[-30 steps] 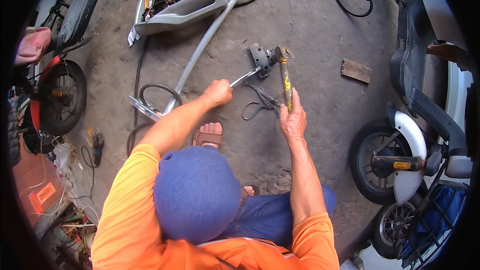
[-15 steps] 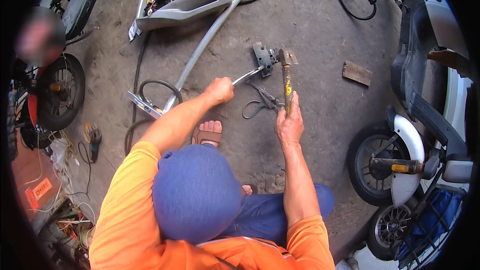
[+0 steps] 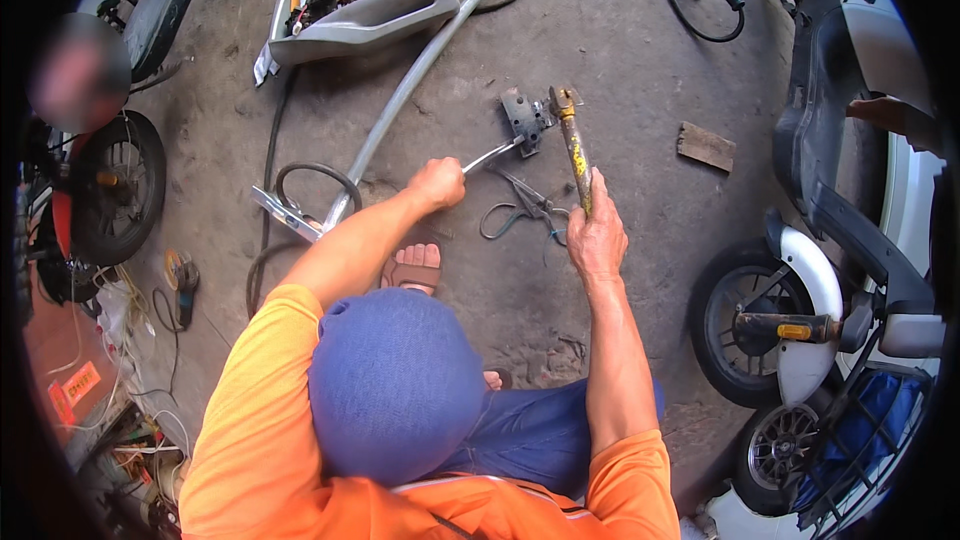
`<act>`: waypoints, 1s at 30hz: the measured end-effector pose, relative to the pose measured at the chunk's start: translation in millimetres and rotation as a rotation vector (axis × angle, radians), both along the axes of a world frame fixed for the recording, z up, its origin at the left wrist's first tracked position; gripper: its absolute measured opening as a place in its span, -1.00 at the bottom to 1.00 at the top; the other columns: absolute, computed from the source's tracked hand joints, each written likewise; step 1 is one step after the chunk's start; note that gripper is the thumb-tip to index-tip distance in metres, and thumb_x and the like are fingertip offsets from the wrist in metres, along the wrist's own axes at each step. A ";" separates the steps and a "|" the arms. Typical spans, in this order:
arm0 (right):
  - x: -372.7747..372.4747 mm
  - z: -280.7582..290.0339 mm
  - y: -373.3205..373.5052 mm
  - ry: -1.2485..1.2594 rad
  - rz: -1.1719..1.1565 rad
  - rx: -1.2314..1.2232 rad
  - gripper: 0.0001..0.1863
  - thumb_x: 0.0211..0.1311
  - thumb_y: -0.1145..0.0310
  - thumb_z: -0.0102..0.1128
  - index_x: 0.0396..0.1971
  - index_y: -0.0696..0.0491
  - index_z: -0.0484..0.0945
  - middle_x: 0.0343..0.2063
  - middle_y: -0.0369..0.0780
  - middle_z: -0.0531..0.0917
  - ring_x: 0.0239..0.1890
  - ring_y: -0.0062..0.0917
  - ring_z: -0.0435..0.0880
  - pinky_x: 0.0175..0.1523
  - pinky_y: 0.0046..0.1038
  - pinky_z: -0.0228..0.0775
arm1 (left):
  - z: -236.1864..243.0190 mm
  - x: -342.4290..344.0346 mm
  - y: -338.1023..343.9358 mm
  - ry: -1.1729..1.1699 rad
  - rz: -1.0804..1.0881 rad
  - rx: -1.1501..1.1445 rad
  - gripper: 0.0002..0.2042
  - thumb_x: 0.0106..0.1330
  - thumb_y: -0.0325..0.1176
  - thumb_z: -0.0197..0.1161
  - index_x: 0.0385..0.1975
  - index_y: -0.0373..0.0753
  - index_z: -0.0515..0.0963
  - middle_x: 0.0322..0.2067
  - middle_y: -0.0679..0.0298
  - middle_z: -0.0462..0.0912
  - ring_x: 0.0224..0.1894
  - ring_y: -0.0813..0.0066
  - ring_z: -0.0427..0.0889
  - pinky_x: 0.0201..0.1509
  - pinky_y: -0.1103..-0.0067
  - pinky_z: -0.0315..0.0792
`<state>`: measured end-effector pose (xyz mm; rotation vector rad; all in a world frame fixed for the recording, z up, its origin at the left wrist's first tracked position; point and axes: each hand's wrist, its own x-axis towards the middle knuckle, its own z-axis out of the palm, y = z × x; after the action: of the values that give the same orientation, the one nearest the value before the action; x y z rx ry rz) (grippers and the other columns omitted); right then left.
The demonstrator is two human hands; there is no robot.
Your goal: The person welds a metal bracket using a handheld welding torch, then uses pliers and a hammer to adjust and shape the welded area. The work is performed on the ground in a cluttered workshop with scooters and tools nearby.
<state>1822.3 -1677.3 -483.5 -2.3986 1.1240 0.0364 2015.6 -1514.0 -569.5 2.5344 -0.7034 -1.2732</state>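
Note:
My left hand [image 3: 438, 182] is closed round a thin steel rod [image 3: 486, 158], whose far end touches a dark metal block with holes [image 3: 522, 120] lying on the concrete. My right hand [image 3: 598, 232] grips a worn hammer [image 3: 574, 148] with yellow paint on its handle; its head is beside the block's right end, and whether they touch I cannot tell. Scissor-like metal tools [image 3: 525, 208] lie on the floor between my hands, just beneath the rod.
Pipe [image 3: 410, 90], cable loop [image 3: 315, 172] and silver bar [image 3: 285, 212] lie left. Parts-filled casing [image 3: 362, 15], ahead. Wood scrap [image 3: 706, 146], right. Angle grinder [image 3: 183, 288], far left. Scooters [image 3: 820, 140] and motorbike [image 3: 120, 190] flank me. Blue cap [image 3: 395, 385], sandaled foot [image 3: 410, 265] below.
My right hand has shifted to the right with the hammer, whose handle now slants more and whose head is turned differently. My left hand and the block stay about the same.

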 end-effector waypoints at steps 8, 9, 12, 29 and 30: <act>12.0 8.9 -14.1 0.102 0.034 0.052 -0.32 0.13 0.40 0.05 0.32 -0.13 0.19 -0.11 -0.06 0.60 -0.12 -0.10 0.62 -0.11 -0.08 0.47 | -2.9 -1.7 1.9 -0.008 -0.003 0.026 -0.72 0.18 -0.39 0.11 -0.17 -0.33 0.62 -0.12 -0.17 0.61 -0.03 -0.12 0.60 0.06 0.21 0.49; 8.3 6.7 -9.0 -0.011 0.023 0.016 -0.33 0.13 0.40 0.05 0.31 -0.12 0.21 -0.13 -0.05 0.61 -0.13 -0.08 0.62 -0.11 -0.08 0.46 | -3.8 0.2 0.2 0.004 -0.002 0.033 -0.72 0.18 -0.39 0.11 -0.17 -0.33 0.63 -0.12 -0.17 0.61 -0.03 -0.11 0.60 0.06 0.21 0.49; 0.7 -1.1 12.0 -0.114 -0.069 0.009 -0.37 0.13 0.40 0.05 0.28 -0.10 0.27 -0.14 -0.04 0.61 -0.14 -0.08 0.63 -0.10 -0.07 0.46 | -2.3 -2.0 -0.6 0.016 -0.005 0.043 -0.72 0.18 -0.39 0.10 -0.17 -0.32 0.63 -0.12 -0.17 0.61 -0.02 -0.10 0.60 0.06 0.22 0.49; 25.7 -16.1 -2.9 -0.073 -0.065 0.138 -0.35 0.16 0.33 0.12 0.31 -0.12 0.22 -0.15 -0.03 0.63 -0.12 -0.05 0.62 -0.06 -0.09 0.45 | -0.1 4.9 2.2 0.065 -0.013 0.023 -0.72 0.23 -0.31 0.15 -0.17 -0.33 0.62 -0.14 -0.19 0.60 -0.01 -0.13 0.58 0.07 0.22 0.47; 22.0 -22.1 0.6 -0.133 -0.066 0.117 -0.35 0.16 0.33 0.12 0.31 -0.12 0.23 -0.15 -0.03 0.63 -0.12 -0.05 0.62 -0.06 -0.09 0.45 | -2.0 5.9 0.6 0.067 -0.017 0.009 -0.71 0.24 -0.29 0.16 -0.17 -0.35 0.61 -0.16 -0.21 0.60 -0.02 -0.16 0.57 0.07 0.20 0.46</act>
<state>1844.3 -1676.7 -505.6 -2.2247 1.1079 -0.0758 2021.4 -1513.4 -571.5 2.4853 -0.7075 -1.3629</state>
